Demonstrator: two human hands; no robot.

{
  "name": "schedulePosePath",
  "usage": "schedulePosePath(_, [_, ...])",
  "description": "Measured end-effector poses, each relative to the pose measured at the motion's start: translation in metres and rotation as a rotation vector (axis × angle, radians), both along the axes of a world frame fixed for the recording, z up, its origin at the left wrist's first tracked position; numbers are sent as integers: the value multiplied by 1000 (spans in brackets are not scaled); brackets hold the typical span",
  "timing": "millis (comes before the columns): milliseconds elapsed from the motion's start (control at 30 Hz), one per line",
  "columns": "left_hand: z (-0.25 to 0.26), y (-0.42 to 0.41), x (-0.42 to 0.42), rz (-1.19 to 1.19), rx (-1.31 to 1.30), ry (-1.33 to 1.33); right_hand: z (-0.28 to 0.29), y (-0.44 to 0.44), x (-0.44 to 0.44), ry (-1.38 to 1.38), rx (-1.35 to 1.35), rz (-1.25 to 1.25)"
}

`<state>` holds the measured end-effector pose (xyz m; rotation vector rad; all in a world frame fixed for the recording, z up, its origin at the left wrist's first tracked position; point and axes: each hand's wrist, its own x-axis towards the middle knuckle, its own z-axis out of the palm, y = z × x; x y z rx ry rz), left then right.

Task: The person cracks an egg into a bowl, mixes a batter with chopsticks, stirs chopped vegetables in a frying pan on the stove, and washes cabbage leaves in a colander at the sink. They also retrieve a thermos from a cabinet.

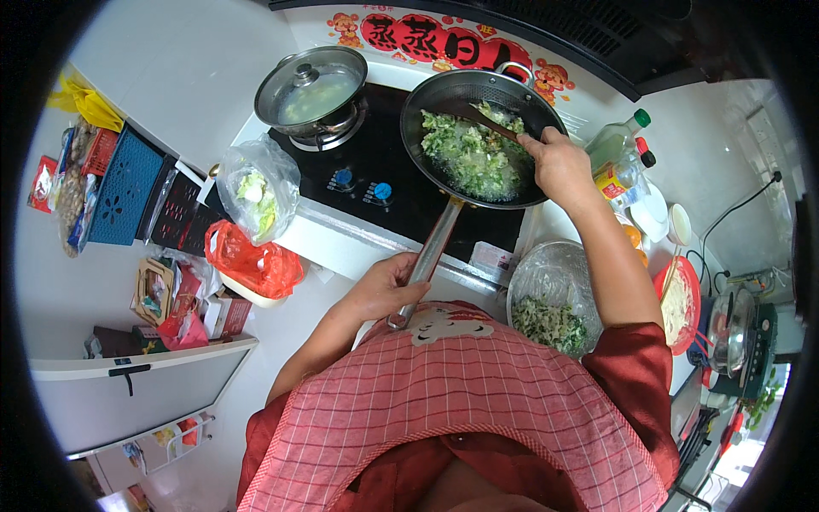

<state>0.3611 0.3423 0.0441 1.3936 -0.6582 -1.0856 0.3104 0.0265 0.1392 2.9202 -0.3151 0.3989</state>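
My left hand (387,288) is closed around the metal handle (437,240) of a dark frying pan (419,96) on the right side of the gas hob. In my right hand (562,165) is a dark spatula (477,115), its handle gripped over the pan's right rim. The spatula's blade lies against chopped green vegetables (473,157), which sit in bubbling liquid. On the other burner stands a pot with a glass lid (326,86), pale liquid showing through. Below my right forearm, a colander lined with clear plastic (556,269) holds more chopped greens (550,323).
Left of the hob are a clear bag of cabbage (258,192) and a bin with a red bag (253,262). Bottles (611,144), white dishes (649,214) and a red bowl of pale batter or dough (678,307) stand to the right. The range hood (576,32) hangs overhead.
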Motion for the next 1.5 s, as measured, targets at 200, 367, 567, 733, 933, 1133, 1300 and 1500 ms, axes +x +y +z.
schedulePosePath(200, [-7, 3, 1, -4, -24, 21, 30, -2, -37, 22, 17, -3])
schedulePosePath(367, [-5, 1, -2, 11, -49, 47, 50, -4, -81, 1, 104, -21])
schedulePosePath(567, [-9, 4, 2, -51, 1, -16, 26, -13, -106, -133, 455, 1])
schedulePosePath(733, [-8, 3, 4, -64, -69, -17, -18, -13, -88, -105, 586, -133])
schedulePosePath(933, [-7, 6, -3, 2, -73, 67, -27, -15, -105, -217, 646, -237])
schedulePosePath(1133, [-1, 5, -6, 26, -40, 103, -6, -13, -127, -281, 635, -316])
schedulePosePath(1300, [1, 5, -7, 27, -38, 138, -2, -12, -145, -224, 657, -406])
schedulePosePath(1500, [-11, 6, -5, 30, -88, 117, 5, 5, -139, -313, 566, -239])
